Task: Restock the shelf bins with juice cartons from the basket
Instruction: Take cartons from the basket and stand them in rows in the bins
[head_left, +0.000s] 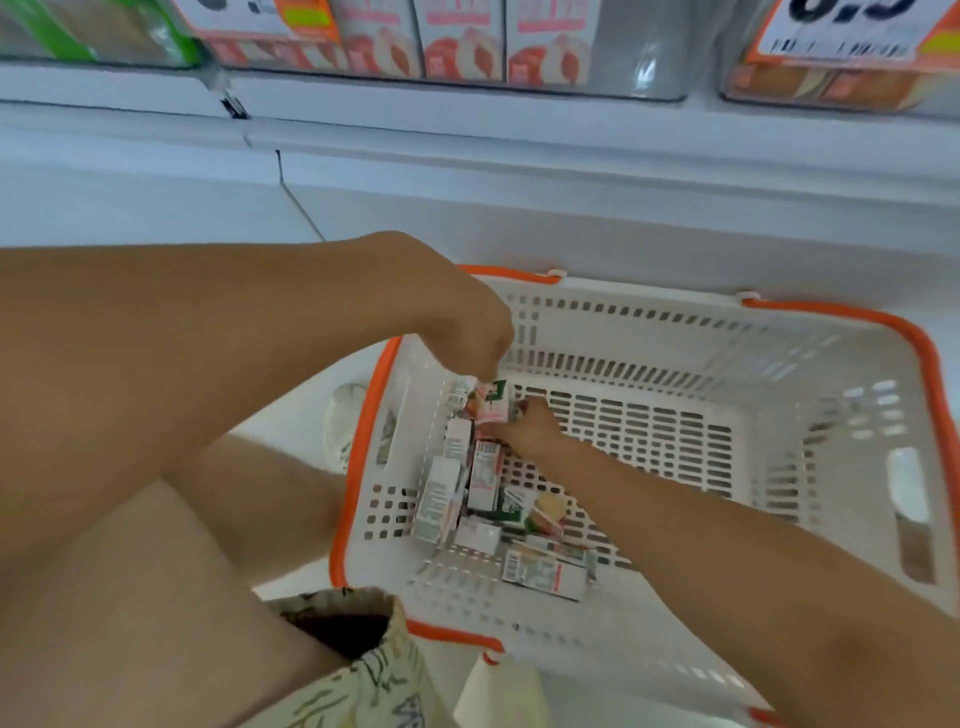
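From the head camera we look down into the white basket (779, 332) with its orange rim, standing on the floor just below the shelf. Our left hand (467, 332) reaches in from above, its grip narrow, pinching the top of a small juice carton (493, 402) at the far left corner. Our right hand (530, 428) comes in low from the right; its fingers touch the same carton and the ones beneath, but we cannot tell whether that grip is closed on one. The remaining loose cartons (488, 499) lie jumbled along the left side of the basket, some flat, some on edge.

The shelf bins (519, 47) sit high at the top of the view, well apart from the basket, with peach-printed cartons standing inside.

Our worries: a fingertip pinch on a slick carton is likely to slip during the long lift to the bin. Both hands crowd one corner, so we may drag neighbouring cartons up and let them tumble. The view is blurred, so we could misread a flavour and stock the wrong bin.
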